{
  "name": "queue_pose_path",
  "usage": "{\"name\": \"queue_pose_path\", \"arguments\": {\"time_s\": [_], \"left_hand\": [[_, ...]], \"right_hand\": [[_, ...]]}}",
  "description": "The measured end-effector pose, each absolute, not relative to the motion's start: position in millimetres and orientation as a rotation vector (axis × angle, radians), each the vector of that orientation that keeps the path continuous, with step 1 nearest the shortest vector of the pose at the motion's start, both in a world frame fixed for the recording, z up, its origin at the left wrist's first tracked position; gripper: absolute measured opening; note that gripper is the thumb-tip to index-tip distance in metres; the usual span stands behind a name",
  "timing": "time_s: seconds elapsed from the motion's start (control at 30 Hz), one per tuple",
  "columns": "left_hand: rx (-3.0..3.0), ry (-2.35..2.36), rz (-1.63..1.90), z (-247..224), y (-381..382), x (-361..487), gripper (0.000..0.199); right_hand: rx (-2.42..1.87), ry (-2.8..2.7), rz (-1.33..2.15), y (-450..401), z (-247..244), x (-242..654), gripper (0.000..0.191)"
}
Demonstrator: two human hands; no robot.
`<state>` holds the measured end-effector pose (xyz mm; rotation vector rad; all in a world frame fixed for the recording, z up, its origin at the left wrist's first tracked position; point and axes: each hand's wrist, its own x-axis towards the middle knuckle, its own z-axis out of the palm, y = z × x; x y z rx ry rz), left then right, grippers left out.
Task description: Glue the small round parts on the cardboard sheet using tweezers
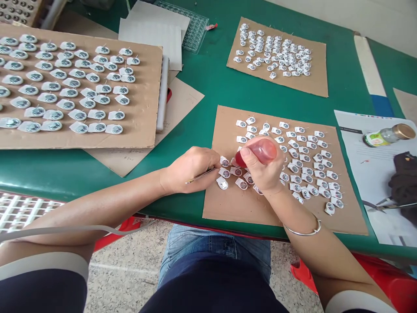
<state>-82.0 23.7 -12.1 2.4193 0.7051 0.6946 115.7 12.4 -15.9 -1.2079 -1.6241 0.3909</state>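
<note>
My left hand is closed on thin metal tweezers at the left edge of the nearer cardboard sheet. Its fingertips are beside the small round pieces with white tabs. Wrapped round a red squeeze bottle, my right hand hovers over the pieces, with the bottle tilted down to the left. The bottle's tip is hidden. Rows of similar pieces lie on the sheet to the right of my right hand, and a few sit under it.
A raised cardboard sheet with rows of pieces stands at the left. Another loaded sheet lies at the back. At the right are paper, a glass bottle, scissors and dark cloth. A clear tray is behind.
</note>
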Motion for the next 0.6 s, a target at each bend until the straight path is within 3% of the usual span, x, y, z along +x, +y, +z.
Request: {"name": "queue_pose_path", "arguments": {"time_s": [0.6], "left_hand": [[2.325,0.732,0.685,-10.4,26.0,-82.5,0.015]], "right_hand": [[-1.171,-1.608,0.425,10.3,-15.1,114.1,0.015]]}}
